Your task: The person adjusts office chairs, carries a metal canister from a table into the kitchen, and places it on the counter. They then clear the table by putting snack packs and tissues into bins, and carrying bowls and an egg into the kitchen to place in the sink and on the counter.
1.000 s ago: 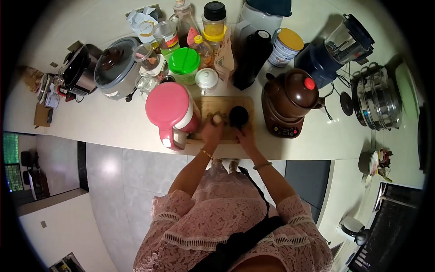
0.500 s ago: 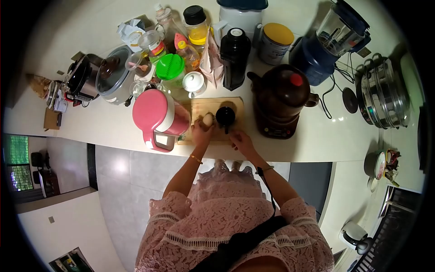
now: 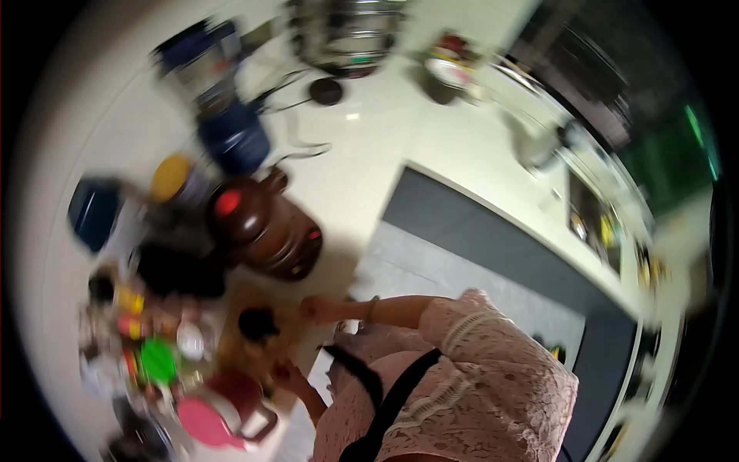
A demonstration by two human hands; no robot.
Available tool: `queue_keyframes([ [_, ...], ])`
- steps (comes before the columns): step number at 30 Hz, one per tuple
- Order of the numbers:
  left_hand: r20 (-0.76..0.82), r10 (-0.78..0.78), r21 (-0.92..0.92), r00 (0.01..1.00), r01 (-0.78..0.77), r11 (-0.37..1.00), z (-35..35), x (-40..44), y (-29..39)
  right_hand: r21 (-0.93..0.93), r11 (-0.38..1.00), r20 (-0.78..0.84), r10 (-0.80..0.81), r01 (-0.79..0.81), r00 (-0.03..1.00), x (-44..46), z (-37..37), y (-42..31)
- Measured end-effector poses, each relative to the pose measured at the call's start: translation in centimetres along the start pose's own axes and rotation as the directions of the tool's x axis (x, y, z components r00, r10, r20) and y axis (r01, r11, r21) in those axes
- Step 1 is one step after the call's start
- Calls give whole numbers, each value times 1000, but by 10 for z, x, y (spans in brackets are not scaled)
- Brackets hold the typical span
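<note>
The whole view is smeared by motion. My left hand (image 3: 289, 377) is at the near edge of the wooden cutting board (image 3: 240, 350), close to the pink pitcher (image 3: 209, 417). Its fingers are too blurred to read, and no egg can be made out in it. On the board stands a small black cup (image 3: 258, 324). My right hand (image 3: 317, 309) hovers by the board's other side, between the cup and the counter edge, its fingers also blurred.
Beyond the board sits a dark brown electric pot (image 3: 258, 223). A blue blender (image 3: 231, 131) and a stacked steel steamer (image 3: 350, 35) are farther along the counter. Jars and a green-lidded container (image 3: 158, 360) crowd the left side. A grey cabinet (image 3: 477, 246) lies to the right.
My head has turned right, so the scene has swung round and more of the right-hand counter shows. Earlier my left hand had its fingers on an egg beside the cup; now that egg is not discernible.
</note>
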State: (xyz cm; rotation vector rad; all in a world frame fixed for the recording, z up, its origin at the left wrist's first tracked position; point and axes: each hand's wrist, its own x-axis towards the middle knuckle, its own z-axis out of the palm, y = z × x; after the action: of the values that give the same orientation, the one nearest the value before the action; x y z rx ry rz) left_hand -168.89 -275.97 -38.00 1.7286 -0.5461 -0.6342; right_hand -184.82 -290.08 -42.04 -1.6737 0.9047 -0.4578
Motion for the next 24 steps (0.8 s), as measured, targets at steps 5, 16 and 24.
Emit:
queue_keyframes([
  [5, 478, -389, -366, 787, 581, 727, 18, -14, 36, 236, 932, -188, 320, -274, 928, -51, -22, -44],
  [16, 877, 31, 3, 480, -71, 997, 152, -85, 84, 493, 813, -580, 572, -308, 581, -247, -100, -14],
  [24, 976, 10, 7, 217, -78, 997, 273, -228, 90, 672, 733, -656, 655, -105, 375, -420, -129, 42],
])
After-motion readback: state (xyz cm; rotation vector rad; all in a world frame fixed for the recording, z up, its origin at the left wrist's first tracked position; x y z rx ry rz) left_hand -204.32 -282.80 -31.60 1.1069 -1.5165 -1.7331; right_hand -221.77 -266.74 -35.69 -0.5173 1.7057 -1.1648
